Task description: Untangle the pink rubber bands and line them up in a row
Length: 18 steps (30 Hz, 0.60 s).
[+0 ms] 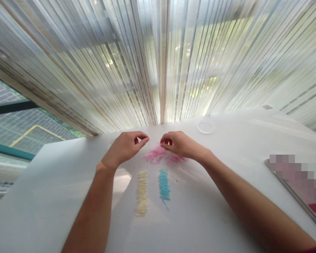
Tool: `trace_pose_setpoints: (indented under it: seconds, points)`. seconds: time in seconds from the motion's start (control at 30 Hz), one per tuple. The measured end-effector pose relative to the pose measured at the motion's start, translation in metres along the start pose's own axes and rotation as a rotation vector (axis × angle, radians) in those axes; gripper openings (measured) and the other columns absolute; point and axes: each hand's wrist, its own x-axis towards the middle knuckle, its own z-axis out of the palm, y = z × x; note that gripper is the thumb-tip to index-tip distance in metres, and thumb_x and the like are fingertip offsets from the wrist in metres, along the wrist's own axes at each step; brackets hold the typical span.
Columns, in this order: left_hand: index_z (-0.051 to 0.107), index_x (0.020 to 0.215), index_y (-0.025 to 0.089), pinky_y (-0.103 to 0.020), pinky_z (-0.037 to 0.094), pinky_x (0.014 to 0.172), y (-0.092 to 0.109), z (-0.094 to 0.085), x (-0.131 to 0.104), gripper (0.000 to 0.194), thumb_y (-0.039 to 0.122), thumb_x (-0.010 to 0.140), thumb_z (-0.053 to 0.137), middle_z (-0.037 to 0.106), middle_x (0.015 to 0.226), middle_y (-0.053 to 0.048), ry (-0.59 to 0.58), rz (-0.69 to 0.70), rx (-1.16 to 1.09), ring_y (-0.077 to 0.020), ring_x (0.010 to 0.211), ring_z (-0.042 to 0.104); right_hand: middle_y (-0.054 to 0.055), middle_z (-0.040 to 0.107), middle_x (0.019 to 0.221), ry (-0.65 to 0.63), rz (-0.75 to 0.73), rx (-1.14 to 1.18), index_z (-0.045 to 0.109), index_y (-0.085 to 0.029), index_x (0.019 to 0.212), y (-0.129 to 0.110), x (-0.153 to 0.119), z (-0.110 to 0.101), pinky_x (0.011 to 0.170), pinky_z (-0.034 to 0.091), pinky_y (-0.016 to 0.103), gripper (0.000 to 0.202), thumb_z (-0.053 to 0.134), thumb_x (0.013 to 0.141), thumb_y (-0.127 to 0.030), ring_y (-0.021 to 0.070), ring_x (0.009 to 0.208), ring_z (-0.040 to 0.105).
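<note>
My left hand (125, 147) hovers over the table left of the pink heap, thumb and forefinger pinched together; anything between the tips is too small to make out. On the other side, my right hand (180, 143) also pinches, its fingertips just above a loose heap of thin pink strands (156, 154). Part of that heap lies beneath the right hand. Whether a strand is in the right fingertips is unclear. Closer to me, pale yellow strands (142, 193) are stacked in a neat column. A shorter column of blue strands (164, 184) lies to its right, one strand trailing from its lower end.
A clear round lid or dish (205, 128) sits near the far edge of the white table (200, 218). At the right edge is a flat, partly blurred object (300, 196) with a dark rim. Striped sheer curtains (163, 63) hang behind the table.
</note>
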Motion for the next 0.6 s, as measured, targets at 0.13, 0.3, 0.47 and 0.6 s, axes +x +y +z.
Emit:
trace_pose_setpoints:
  seconds: [0.13,0.3,0.47,0.6]
  points:
    - [0.077,0.093,0.024,-0.028,0.047,0.066,0.0,0.001,0.0,0.028,0.043,0.089,0.058,0.077,0.087,-0.002,0.003,0.009,0.004,-0.0169,0.071,0.065,0.006,0.075,0.089,0.007,-0.009,0.036,0.076,-0.017,0.101,-0.002,0.001,0.006,0.073,0.046,0.025,0.017,0.064,0.091,-0.025,0.0146,0.076,0.065]
    - [0.077,0.093,0.024,-0.027,0.047,0.065,0.0,0.003,0.001,0.028,0.044,0.089,0.058,0.077,0.088,-0.002,-0.004,0.008,0.011,-0.017,0.072,0.065,0.006,0.076,0.089,-0.015,-0.002,0.018,0.075,-0.018,0.106,-0.005,0.001,0.012,0.073,0.047,0.026,0.02,0.067,0.09,-0.025,0.0154,0.076,0.066]
    - [0.077,0.094,0.024,-0.028,0.047,0.067,-0.002,0.003,0.001,0.029,0.045,0.089,0.058,0.076,0.085,-0.002,-0.014,-0.001,0.005,-0.0164,0.069,0.064,0.006,0.077,0.093,0.034,0.004,0.017,0.076,-0.017,0.102,0.006,-0.001,-0.004,0.075,0.047,0.027,0.023,0.055,0.093,-0.016,0.0169,0.082,0.068]
    - [0.077,0.093,0.024,-0.028,0.048,0.068,-0.004,0.004,0.001,0.028,0.044,0.089,0.058,0.077,0.086,-0.002,-0.005,0.006,-0.008,-0.0164,0.069,0.064,0.007,0.077,0.1,0.031,0.098,-0.106,0.076,-0.017,0.104,0.025,-0.007,-0.021,0.078,0.049,0.029,0.027,0.053,0.09,-0.013,0.0199,0.089,0.068]
